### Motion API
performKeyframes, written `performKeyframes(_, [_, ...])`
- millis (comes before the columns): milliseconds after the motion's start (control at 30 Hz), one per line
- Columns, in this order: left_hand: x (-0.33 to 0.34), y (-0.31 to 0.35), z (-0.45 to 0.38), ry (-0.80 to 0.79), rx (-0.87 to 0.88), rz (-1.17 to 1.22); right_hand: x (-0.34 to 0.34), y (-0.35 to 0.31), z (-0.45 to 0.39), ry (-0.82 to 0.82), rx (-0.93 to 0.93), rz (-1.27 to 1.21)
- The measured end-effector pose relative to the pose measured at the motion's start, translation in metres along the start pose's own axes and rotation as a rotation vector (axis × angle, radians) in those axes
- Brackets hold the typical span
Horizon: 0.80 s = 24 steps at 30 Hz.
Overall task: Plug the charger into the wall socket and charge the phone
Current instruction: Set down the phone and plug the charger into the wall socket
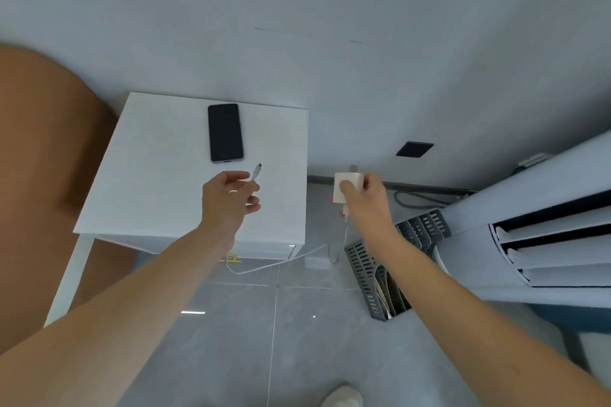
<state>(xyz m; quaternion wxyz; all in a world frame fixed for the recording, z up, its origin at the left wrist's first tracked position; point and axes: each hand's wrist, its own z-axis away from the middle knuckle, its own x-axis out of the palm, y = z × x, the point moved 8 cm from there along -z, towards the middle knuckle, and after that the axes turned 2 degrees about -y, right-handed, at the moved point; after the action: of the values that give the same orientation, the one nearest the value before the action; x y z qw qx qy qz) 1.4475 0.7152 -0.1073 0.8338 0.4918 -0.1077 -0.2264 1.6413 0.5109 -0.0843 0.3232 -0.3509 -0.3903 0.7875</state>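
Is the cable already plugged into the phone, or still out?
Out. The cable's connector is held in the left hand, short of the phone, which lies alone on the white cabinet.

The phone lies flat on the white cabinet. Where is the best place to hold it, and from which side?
Grip the phone across its two long edges, coming from above. It lies flat, screen up, so only the thin sides offer purchase. Its port end faces the person, near the cable plug in the left hand, so leave that end free.

Glossy glass phone [225,132] – matt white plastic charger [345,187].
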Motion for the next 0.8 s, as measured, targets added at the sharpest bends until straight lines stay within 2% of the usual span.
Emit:
performKeyframes(133, [-0.003,-0.012,-0.024,0.015,0.088,-0.086,-0.028,0.027,-0.035,0.129,-0.035,0.077])
performKeyframes(333, [0.037,-0.023,-0.053,-0.034,0.282,-0.214,-0.069,0.075,-0.102,0.265,-0.075,0.163])
performKeyframes(533, [0.108,-0.021,-0.080,-0.179,0.480,-0.250,-0.123,0.119,-0.189,0.362,-0.058,0.234])
performKeyframes(800, [0.212,-0.008,-0.114,-0.322,0.703,-0.353,-0.166,0.153,-0.297,0.461,-0.165,0.307])
